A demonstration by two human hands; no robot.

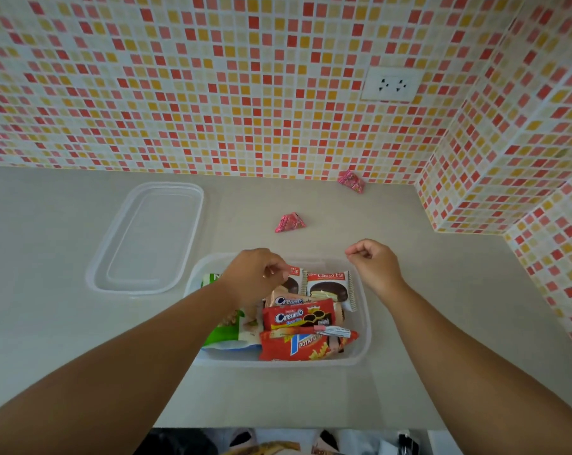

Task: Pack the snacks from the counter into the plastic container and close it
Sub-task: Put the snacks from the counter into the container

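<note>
Container [365,318] mostly packed. Two pink snacks [289,223] [352,181] left on worktop [64,323]; lid [146,238] off. Left hand [256,274] pinching Choco Pie [293,280]; right hand [371,261] curled, empty.

Lid [146,238] left-behind container [365,323]; two wrapped snacks [289,222] behind it on counter [64,323].

- I'm looking at a clear, smooth plastic container [363,310] and its matching lid [120,277].
- Glossy foil snack wrappers [297,315] are shining.
- The matt worktop [48,224] is lying smooth.
- Glazed mosaic tiles [212,93] are gleaming.
</note>
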